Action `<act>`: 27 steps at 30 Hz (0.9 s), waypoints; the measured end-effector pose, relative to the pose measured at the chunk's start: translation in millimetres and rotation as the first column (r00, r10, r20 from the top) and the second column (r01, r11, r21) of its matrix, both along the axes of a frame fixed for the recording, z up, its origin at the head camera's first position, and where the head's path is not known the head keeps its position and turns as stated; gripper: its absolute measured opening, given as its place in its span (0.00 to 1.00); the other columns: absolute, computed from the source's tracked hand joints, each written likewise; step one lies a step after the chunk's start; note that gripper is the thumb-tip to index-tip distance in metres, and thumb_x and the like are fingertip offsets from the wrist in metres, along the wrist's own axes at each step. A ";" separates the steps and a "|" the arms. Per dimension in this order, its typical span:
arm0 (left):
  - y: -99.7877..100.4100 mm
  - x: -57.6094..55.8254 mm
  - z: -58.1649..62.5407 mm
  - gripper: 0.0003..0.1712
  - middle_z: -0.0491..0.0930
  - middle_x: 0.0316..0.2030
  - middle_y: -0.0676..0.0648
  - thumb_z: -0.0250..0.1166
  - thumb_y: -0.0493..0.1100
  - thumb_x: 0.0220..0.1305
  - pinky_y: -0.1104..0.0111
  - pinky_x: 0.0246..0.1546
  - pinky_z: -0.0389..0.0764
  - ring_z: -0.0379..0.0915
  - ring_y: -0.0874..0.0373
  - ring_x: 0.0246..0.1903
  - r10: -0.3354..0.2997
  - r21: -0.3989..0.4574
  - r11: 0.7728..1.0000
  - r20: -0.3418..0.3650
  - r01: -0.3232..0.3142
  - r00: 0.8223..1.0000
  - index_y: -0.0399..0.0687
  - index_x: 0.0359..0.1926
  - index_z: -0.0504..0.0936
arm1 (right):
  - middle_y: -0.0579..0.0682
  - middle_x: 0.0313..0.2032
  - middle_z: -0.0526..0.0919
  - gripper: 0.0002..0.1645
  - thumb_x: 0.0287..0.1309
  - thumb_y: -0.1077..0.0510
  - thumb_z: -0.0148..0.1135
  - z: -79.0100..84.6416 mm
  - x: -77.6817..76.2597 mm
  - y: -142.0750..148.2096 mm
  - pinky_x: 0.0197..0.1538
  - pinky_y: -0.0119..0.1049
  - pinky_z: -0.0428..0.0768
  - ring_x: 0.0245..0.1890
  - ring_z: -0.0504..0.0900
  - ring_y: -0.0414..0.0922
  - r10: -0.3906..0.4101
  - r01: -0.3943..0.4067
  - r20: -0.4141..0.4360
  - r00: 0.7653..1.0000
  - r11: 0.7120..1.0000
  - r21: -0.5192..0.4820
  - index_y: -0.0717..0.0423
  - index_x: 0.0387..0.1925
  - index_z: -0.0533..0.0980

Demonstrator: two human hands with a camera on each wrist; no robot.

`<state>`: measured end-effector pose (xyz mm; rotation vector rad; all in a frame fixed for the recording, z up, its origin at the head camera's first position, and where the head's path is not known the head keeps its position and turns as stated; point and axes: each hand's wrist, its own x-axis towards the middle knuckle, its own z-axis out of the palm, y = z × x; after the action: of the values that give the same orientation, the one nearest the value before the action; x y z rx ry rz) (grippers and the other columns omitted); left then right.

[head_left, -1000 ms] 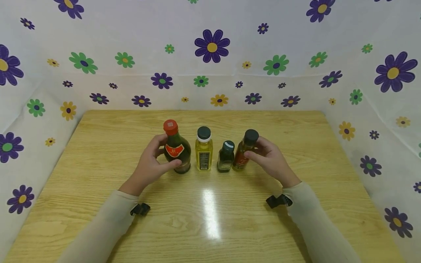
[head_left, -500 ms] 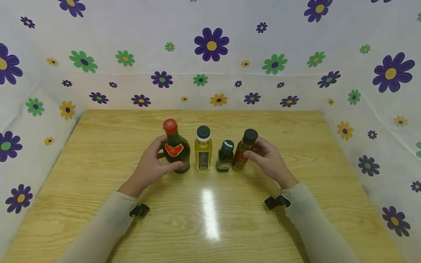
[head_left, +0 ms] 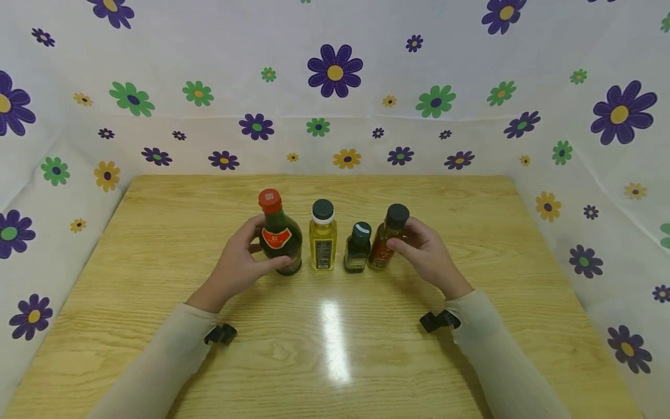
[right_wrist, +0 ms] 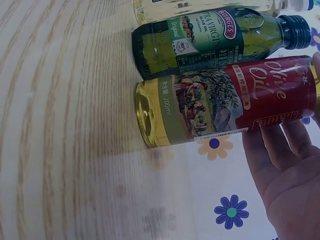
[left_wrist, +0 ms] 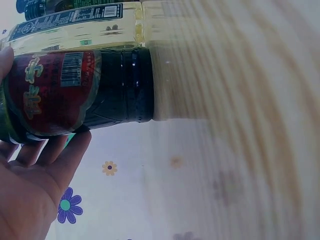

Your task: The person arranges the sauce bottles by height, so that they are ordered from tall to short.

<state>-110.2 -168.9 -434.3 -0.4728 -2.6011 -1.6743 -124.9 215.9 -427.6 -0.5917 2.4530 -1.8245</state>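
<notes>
My left hand [head_left: 242, 262] grips a tall dark glass bottle [head_left: 282, 235] with a red cap and red labels, thumb across its near side. In the left wrist view, the fingers curve round the far side of this dark bottle [left_wrist: 120, 90]. My right hand [head_left: 428, 256] holds a small olive oil bottle [head_left: 381, 251] with a black cap; its red label [right_wrist: 275, 95] reads "Olive Oil" in the right wrist view. Between the hands stand a clear bottle of yellow oil [head_left: 323, 244] and a short green Borges olive oil bottle [head_left: 357, 253]. All the bottles stand upright in a row.
The row stands on a wood-grain table [head_left: 262, 361], around its middle. Behind and beside the table hangs a white flower-print cloth [head_left: 220, 52]. A black strap [head_left: 221, 333] shows at the left wrist and another strap [head_left: 439, 320] at the right.
</notes>
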 end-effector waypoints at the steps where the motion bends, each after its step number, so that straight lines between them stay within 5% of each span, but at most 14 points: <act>1: -0.2 -0.2 0.3 0.47 0.77 0.62 0.50 0.82 0.48 0.55 0.45 0.57 0.79 0.73 0.51 0.61 0.000 0.000 1.000 0.001 0.000 1.000 0.57 0.72 0.68 | 0.45 0.56 0.80 0.23 0.71 0.64 0.64 0.4 0.1 -0.4 0.59 0.28 0.79 0.58 0.80 0.36 -0.001 0.001 -0.002 1.000 1.000 0.000 0.62 0.64 0.74; 27: -4.2 -5.8 9.1 0.48 0.76 0.63 0.50 0.81 0.52 0.55 0.43 0.58 0.78 0.72 0.49 0.62 -0.006 -0.033 0.999 0.051 0.008 0.999 0.56 0.73 0.67 | 0.51 0.56 0.80 0.22 0.71 0.64 0.63 2.2 -2.3 -4.5 0.60 0.27 0.78 0.58 0.79 0.37 -0.018 0.018 0.005 1.000 1.000 0.007 0.63 0.63 0.74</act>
<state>-115.9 -173.2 -425.2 -0.4471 -2.6697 -1.6694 -127.2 211.4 -425.3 -0.5656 2.4690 -1.8211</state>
